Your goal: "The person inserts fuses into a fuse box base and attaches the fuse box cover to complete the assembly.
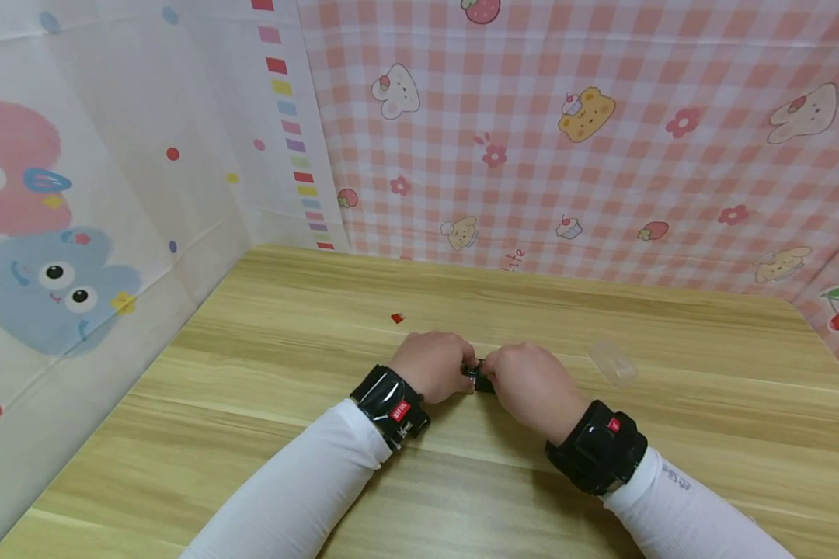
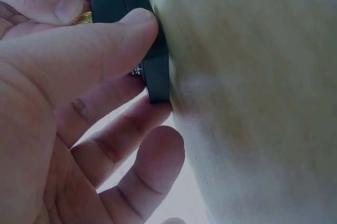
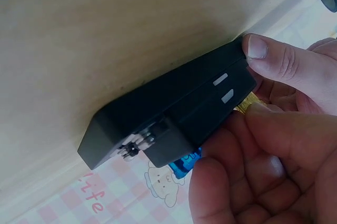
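Note:
My left hand (image 1: 433, 363) holds one end of a small black plastic case (image 1: 485, 382) low over the table, its thumb along the case in the left wrist view. The case (image 3: 174, 113) has two small pale slots and shiny metal parts at its near end in the right wrist view. My right hand (image 1: 533, 387) pinches a thin gold piece (image 3: 249, 103) at the side of the case between thumb and fingers. A shiny blue piece (image 3: 185, 164) shows under the case; its kind is unclear.
A small red piece (image 1: 398, 318) lies on the wooden table (image 1: 308, 326) beyond my left hand. To the right is a clear plastic cover or tray (image 1: 614, 363). Patterned cloths (image 1: 433, 155) hang behind and beside the table.

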`<state>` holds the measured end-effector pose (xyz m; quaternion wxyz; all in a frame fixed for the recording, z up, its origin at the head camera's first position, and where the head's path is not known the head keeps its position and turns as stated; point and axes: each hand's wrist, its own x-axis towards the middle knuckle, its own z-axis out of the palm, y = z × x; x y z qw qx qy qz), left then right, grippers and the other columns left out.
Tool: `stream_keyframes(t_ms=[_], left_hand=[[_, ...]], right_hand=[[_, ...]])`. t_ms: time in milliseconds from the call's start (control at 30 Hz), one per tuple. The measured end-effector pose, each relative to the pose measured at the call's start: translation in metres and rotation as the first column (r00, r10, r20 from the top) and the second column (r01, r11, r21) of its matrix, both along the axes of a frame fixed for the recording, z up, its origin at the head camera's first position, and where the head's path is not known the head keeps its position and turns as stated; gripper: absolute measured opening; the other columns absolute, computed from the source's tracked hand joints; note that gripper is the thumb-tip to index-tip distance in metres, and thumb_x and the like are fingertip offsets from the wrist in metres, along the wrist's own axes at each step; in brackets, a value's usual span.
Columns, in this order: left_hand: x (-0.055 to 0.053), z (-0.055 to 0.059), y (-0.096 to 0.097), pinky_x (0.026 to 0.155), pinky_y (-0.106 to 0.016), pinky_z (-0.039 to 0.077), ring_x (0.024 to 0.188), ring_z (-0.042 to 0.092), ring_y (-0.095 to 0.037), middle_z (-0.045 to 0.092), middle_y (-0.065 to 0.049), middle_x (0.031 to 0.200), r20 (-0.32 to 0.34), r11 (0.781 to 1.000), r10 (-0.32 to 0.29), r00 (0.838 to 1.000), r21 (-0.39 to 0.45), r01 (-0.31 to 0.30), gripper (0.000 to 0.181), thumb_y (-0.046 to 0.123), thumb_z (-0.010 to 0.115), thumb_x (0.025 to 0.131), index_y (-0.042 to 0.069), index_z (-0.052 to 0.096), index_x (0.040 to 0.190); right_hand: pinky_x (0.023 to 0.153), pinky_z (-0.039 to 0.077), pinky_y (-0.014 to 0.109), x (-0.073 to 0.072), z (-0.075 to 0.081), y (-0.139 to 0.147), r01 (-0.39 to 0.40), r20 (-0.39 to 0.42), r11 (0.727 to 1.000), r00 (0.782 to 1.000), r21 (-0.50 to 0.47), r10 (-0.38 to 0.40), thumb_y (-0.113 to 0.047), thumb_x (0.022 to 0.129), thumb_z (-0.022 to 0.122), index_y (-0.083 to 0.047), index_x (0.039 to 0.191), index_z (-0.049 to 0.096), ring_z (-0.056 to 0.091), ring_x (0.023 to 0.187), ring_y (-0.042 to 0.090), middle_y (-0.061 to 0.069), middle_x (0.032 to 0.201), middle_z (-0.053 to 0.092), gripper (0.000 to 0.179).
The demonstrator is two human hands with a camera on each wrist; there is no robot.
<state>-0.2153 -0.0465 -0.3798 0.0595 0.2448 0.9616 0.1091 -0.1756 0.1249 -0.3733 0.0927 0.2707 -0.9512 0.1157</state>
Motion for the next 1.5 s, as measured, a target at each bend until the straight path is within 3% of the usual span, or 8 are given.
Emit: stream_keyframes(t_ms=[967,1500], left_hand=[[-0.0002,-0.0004,0.0000,0.087,-0.042,0.050,0.086,0.063,-0.008,0.075,0.015,0.098,-0.002,1.000,-0.001,1.000,-0.005,0.000,0.020,0.040,0.085,0.088,0.029,0.082,0.104],[0.0006,-0.0002,0.0005,0.087,-0.042,0.049,0.086,0.063,-0.008,0.077,0.015,0.101,0.000,1.000,0.003,1.000,-0.002,-0.003,0.021,0.040,0.085,0.088,0.029,0.082,0.106]], right_hand=[[0.055,0.045,0.025,-0.0008,-0.0020,-0.0006,0.008,-0.012,1.000,1.000,0.015,-0.008,0.002,0.087,0.076,-0.012,0.078,0.076,0.048,0.061,0.005,-0.005,0.070,0.065,0.017],[0.057,0.046,0.025,0.0027,0.0016,-0.0042,-0.008,-0.029,0.995,1.000,0.096,0.011,0.006,0.088,0.073,-0.011,0.077,0.076,0.049,0.062,0.007,-0.002,0.069,0.062,0.020]])
